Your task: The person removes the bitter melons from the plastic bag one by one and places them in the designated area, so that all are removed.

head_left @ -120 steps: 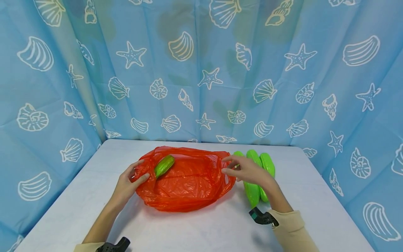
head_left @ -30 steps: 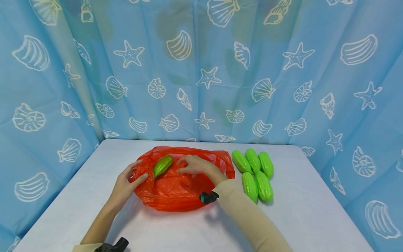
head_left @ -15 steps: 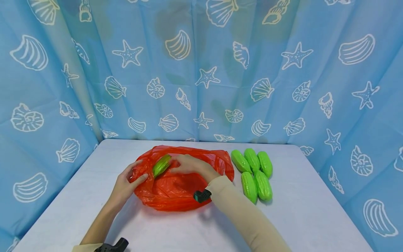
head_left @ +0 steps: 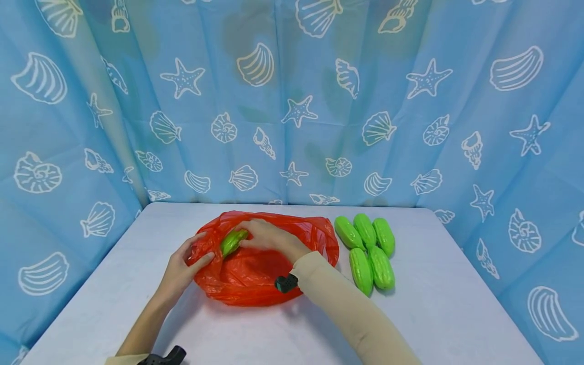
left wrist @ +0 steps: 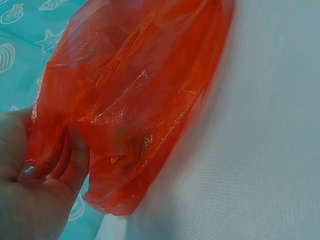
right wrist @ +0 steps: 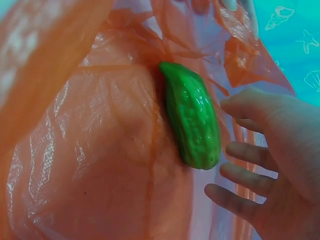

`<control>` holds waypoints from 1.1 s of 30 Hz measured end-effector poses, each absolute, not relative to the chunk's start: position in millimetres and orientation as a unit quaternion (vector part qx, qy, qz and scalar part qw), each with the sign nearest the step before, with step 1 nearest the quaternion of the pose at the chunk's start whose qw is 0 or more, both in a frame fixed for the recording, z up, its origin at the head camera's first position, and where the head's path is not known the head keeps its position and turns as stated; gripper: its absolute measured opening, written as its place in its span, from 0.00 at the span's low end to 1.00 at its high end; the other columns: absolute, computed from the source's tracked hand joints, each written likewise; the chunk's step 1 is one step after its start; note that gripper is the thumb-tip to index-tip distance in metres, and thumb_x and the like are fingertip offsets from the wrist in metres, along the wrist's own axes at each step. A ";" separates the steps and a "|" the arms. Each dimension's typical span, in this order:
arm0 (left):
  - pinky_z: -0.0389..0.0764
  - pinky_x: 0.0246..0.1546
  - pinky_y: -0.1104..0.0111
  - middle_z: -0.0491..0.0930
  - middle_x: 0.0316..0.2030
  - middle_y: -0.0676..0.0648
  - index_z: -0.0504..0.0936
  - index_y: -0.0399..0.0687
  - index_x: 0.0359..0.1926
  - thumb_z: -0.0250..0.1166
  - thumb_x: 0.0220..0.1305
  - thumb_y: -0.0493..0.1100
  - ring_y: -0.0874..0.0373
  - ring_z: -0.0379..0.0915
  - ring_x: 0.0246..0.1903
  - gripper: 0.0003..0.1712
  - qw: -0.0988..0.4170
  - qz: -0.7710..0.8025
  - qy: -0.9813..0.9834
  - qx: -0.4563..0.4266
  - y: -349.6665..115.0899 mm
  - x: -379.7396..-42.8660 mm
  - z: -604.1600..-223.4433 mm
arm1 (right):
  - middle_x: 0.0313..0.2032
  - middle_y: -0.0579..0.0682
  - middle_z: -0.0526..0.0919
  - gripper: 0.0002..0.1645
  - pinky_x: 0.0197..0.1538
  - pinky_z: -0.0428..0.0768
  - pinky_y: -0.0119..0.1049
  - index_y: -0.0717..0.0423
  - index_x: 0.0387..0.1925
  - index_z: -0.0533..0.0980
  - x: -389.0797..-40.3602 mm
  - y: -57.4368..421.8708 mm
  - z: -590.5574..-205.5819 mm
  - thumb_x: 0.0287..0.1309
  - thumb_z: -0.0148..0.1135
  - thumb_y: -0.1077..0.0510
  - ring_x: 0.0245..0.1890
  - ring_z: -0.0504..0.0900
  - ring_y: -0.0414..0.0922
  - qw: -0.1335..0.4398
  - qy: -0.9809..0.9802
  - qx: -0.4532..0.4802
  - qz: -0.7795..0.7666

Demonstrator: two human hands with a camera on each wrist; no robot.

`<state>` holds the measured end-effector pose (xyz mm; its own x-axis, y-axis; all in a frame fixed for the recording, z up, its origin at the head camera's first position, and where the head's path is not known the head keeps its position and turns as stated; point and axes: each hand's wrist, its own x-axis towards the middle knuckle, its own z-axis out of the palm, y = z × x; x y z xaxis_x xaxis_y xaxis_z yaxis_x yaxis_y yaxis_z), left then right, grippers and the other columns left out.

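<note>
A thin red plastic bag (head_left: 246,296) lies spread wide on the table, its mouth facing up. Inside it, towards the left, rests one green bitter melon (right wrist: 192,117) with a bumpy skin and a pointed end. My left hand (head_left: 183,261) holds the bag's left rim between thumb and fingers; in the left wrist view some of those fingers show through the film. My right hand (head_left: 264,235) reaches into the bag, fingers spread and slightly bent right beside the melon's blunt end, and in the head view it overlaps that end.
Several more green bitter melons (head_left: 382,268) lie grouped on the white table (head_left: 438,304), just right of the bag. A blue curtain (head_left: 296,142) with white shell prints hangs behind the table and along both sides.
My right hand has come from the bag's right rim, leftwards across the opening, to the melon inside. My left hand has kept its hold on the left rim.
</note>
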<state>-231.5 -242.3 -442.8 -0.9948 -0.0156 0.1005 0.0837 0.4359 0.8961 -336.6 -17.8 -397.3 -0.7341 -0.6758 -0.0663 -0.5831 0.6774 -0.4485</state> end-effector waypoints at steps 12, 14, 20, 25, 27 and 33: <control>0.84 0.52 0.59 0.62 0.72 0.42 0.59 0.63 0.73 0.65 0.63 0.58 0.42 0.65 0.67 0.41 0.049 -0.535 -0.843 -0.025 -243.0 -229.7 -445.0 | 0.65 0.43 0.73 0.30 0.68 0.73 0.42 0.42 0.68 0.68 -334.8 -25.5 -403.0 0.66 0.61 0.49 0.65 0.70 0.43 0.102 0.912 -0.360 -0.165; 0.84 0.52 0.59 0.62 0.72 0.42 0.59 0.63 0.73 0.65 0.63 0.58 0.42 0.64 0.67 0.41 0.050 -0.534 -0.844 -0.026 -243.1 -229.7 -445.0 | 0.64 0.42 0.73 0.30 0.67 0.74 0.41 0.41 0.68 0.68 -335.5 -26.6 -403.0 0.65 0.61 0.49 0.65 0.70 0.42 0.103 0.910 -0.365 -0.166; 0.83 0.53 0.56 0.62 0.72 0.42 0.60 0.63 0.73 0.66 0.63 0.58 0.42 0.64 0.67 0.41 0.053 -0.529 -0.846 -0.023 -242.6 -230.2 -444.9 | 0.65 0.41 0.72 0.30 0.68 0.73 0.42 0.40 0.68 0.68 -336.4 -30.0 -401.8 0.65 0.61 0.50 0.66 0.69 0.42 0.108 0.907 -0.378 -0.151; 0.83 0.53 0.56 0.62 0.72 0.43 0.59 0.63 0.73 0.66 0.63 0.58 0.43 0.64 0.67 0.41 0.052 -0.532 -0.845 -0.022 -241.9 -229.9 -445.0 | 0.67 0.42 0.70 0.30 0.70 0.71 0.45 0.38 0.69 0.65 -335.6 -32.0 -402.1 0.67 0.59 0.50 0.68 0.67 0.44 0.116 0.911 -0.375 -0.125; 0.83 0.53 0.56 0.62 0.72 0.43 0.59 0.63 0.73 0.66 0.63 0.58 0.43 0.65 0.67 0.41 0.052 -0.534 -0.844 -0.022 -242.0 -229.7 -444.9 | 0.68 0.42 0.69 0.31 0.70 0.70 0.46 0.37 0.70 0.64 -335.5 -32.5 -402.0 0.68 0.58 0.51 0.69 0.66 0.44 0.121 0.912 -0.374 -0.119; 0.83 0.52 0.56 0.61 0.73 0.44 0.59 0.65 0.73 0.66 0.62 0.59 0.44 0.64 0.67 0.42 0.053 -0.532 -0.845 -0.020 -243.0 -229.5 -445.5 | 0.71 0.42 0.65 0.33 0.72 0.67 0.50 0.36 0.71 0.62 -335.1 -34.1 -398.7 0.67 0.59 0.50 0.73 0.61 0.46 0.140 0.914 -0.367 -0.104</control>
